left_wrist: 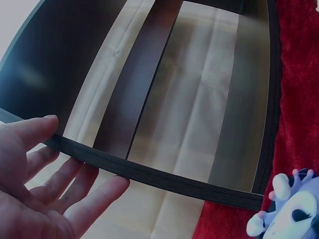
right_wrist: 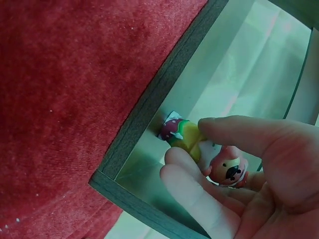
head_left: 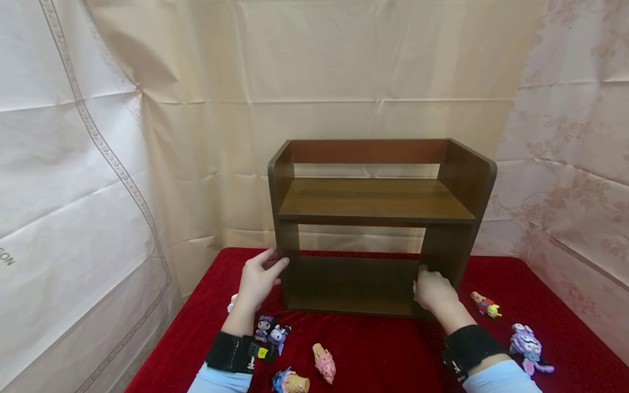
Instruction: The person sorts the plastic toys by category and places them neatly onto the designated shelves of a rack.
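A dark brown two-tier wooden shelf (head_left: 378, 197) stands on the red cloth. My left hand (head_left: 260, 275) is at its left side panel (left_wrist: 164, 180), fingers spread and nearly straight, with fingertips right at the panel's front edge. Inside the lower tier, by the right side panel, my right hand (head_left: 436, 292) pinches a small toy figurine (right_wrist: 189, 139) between thumb and fingers. The figurine has a pinkish head, a yellow middle and a dark red base, which is close over the lower board (head_left: 354, 285). In the head view the hand hides most of it.
Near my left forearm lie dark and purple figurines (head_left: 277, 335) and a white item (head_left: 232, 302). Two ice-cream-cone toys, one pink (head_left: 324, 363) and one blue-topped (head_left: 291, 381), lie in front. A red figurine (head_left: 484, 304) and a purple rabbit-like toy (head_left: 528, 349) lie right. Curtains hang behind.
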Demonstrator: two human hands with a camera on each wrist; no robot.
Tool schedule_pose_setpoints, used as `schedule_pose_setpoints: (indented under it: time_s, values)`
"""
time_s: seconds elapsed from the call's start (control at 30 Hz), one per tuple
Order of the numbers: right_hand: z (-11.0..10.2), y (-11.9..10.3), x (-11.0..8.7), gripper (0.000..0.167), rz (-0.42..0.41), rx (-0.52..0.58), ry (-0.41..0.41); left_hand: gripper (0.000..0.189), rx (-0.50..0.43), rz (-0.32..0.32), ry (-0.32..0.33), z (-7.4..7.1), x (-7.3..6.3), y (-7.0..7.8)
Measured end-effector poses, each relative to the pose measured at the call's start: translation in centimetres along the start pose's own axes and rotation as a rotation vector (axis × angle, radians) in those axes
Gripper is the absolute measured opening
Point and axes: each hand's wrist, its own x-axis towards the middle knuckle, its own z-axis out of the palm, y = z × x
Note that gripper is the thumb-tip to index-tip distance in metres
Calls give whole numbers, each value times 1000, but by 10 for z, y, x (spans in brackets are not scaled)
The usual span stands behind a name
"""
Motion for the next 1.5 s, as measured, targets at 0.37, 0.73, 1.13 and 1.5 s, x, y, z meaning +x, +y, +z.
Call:
schedule_pose_setpoints:
  time_s: [0.37, 0.73, 1.13, 1.5]
  values:
    - [-27, -6, -16, 58, -36, 32, 49, 53, 5, -2, 1, 1, 2, -1]
    - [-71, -16, -43, 52, -119, 51, 145, 54, 1, -9, -6, 1, 1, -4]
    - [-111, 10, -65, 17, -298, 109, 790, 52, -7, -14, -14, 1, 3, -3]
    - [-122, 51, -63, 24, -123, 206, 877, 51, -4, -4, -17, 0, 3, -4]
